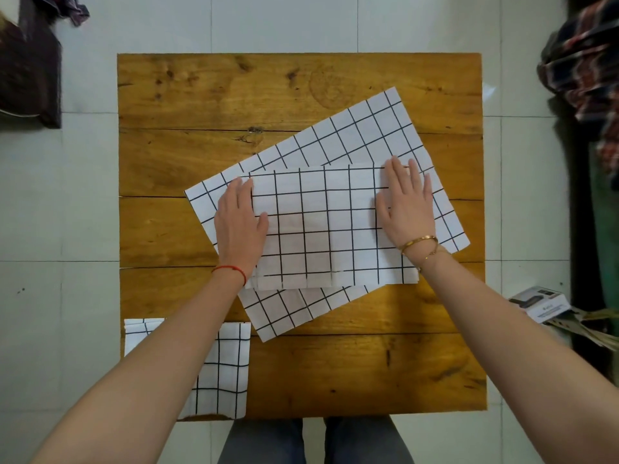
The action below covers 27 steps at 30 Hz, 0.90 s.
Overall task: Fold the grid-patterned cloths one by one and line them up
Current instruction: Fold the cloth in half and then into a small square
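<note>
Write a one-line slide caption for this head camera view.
Both hands, left and right, press flat on a half-folded grid cloth atop another; a finished one waits.

Bench [187, 155]: square wooden top on a pale tiled floor [83, 195]
Top cloth [321, 226]: folded, lying straight on a larger one
Lower cloth [351, 135]: flat, turned at an angle, sticking out at the far and near sides
Left hand [239, 222]: flat on the top cloth's left edge
Right hand [407, 202]: flat on its right end
Folded cloth [221, 373]: near-left corner of the bench, partly under the left forearm
Box [539, 304]: on the floor, right
</note>
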{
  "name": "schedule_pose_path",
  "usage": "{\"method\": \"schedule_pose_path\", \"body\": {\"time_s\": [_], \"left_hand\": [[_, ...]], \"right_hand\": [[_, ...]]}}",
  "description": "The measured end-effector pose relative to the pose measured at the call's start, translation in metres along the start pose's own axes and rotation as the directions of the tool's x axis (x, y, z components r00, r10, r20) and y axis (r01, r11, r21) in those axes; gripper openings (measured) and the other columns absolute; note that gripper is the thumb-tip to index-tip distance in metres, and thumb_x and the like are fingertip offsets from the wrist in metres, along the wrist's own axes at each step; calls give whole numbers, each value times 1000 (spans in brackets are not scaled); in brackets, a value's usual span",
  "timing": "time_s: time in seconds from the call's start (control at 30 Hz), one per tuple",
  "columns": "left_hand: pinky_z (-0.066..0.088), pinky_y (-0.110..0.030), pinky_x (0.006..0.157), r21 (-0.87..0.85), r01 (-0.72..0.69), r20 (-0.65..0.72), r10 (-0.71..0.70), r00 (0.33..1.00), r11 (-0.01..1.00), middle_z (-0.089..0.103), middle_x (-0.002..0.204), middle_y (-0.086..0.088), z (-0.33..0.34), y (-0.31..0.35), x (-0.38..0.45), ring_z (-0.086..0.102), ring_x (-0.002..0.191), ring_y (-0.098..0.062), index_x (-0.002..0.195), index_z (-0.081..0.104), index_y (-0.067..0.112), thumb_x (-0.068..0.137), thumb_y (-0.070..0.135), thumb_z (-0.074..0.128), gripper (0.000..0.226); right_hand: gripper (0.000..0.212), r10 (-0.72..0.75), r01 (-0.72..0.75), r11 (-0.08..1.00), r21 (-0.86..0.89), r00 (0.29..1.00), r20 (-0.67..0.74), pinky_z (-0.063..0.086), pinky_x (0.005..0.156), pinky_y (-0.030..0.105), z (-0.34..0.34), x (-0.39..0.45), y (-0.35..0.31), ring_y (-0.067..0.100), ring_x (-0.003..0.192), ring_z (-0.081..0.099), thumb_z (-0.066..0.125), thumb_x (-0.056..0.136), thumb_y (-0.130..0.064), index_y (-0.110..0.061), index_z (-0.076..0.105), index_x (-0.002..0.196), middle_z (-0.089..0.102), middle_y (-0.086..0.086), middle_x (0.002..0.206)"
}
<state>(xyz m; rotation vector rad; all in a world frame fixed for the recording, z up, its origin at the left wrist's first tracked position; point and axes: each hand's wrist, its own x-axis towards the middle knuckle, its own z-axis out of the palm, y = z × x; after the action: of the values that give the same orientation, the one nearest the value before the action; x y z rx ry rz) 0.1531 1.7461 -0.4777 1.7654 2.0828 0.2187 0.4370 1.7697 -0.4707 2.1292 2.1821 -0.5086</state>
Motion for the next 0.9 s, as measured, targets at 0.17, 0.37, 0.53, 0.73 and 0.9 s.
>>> {"method": "schedule_pose_path", "body": {"time_s": [0.17, 0.37, 0.53, 0.73, 0.9], "left_hand": [[48, -37, 88, -178, 326, -53, -339, 939, 929, 55, 114, -7, -3, -1, -25, 52, 104, -23, 117, 53, 12, 87, 30, 66, 37], [54, -46, 81, -245, 540, 92, -535, 840, 805, 62, 102, -7, -1, -4, -32, 61, 93, -24, 105, 57, 13, 85, 39, 67, 35], [56, -45, 81, -270, 579, 169, -554, 815, 770, 64, 106, -9, -2, -3, -27, 62, 96, -25, 104, 60, 11, 85, 37, 67, 34], [50, -32, 74, -398, 615, 209, -585, 783, 681, 61, 108, -9, -8, 1, -25, 61, 97, -24, 113, 51, 8, 85, 29, 69, 40], [42, -24, 68, -441, 666, 324, -585, 744, 602, 55, 79, 2, -11, 2, -20, 52, 71, -11, 81, 60, 14, 89, 27, 66, 17]], "right_hand": [[59, -247, 246, 969, 32, 968, 42, 14, 119, 47, 7, -21, -32, 29, 145, 20, 50, 94, -29, -11, 31, 147, 31, 7, 154], [69, -276, 288, 957, -28, 938, 211, 15, 119, 44, 26, -37, -53, 28, 145, 16, 55, 93, -31, -13, 21, 151, 21, 3, 158], [71, -232, 253, 966, -58, 943, 238, 15, 119, 44, 32, -38, -57, 28, 146, 14, 56, 93, -29, -14, 19, 151, 18, 3, 158], [71, -234, 251, 967, -44, 944, 231, 15, 120, 44, 33, -38, -56, 28, 146, 12, 57, 93, -27, -14, 19, 151, 18, 3, 158], [71, -229, 242, 970, -31, 946, 228, 14, 120, 44, 33, -38, -57, 27, 147, 11, 56, 93, -27, -15, 18, 151, 17, 2, 159]]}}
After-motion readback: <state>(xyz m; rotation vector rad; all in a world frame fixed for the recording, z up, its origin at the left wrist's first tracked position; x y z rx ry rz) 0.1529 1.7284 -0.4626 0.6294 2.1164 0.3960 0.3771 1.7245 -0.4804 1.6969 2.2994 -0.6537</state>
